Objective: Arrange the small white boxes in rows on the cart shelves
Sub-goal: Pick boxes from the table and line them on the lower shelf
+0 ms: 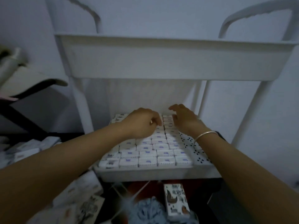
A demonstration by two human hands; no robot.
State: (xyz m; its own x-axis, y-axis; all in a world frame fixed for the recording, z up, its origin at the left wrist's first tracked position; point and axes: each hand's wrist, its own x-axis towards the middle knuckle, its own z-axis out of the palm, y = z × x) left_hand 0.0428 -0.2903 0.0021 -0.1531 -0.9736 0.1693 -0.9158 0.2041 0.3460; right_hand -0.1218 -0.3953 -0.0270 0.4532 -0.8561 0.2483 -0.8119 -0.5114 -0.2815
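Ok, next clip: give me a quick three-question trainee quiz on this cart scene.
1. True or false: the small white blue-printed boxes cover the white plastic cart shelf from side to side.
2. Which wrist wears the thin silver bangle: A left, B right?
3. Fill in: the left hand and right hand reach to the shelf's ____ end.
Key: 1 false, a perforated strip along the right lies bare; 2 B; 3 far.

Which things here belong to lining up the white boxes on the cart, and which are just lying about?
Job: small white boxes, cart shelf, left hand, right hand.
Lying about: patterned carton, blue cloth, both below the shelf.
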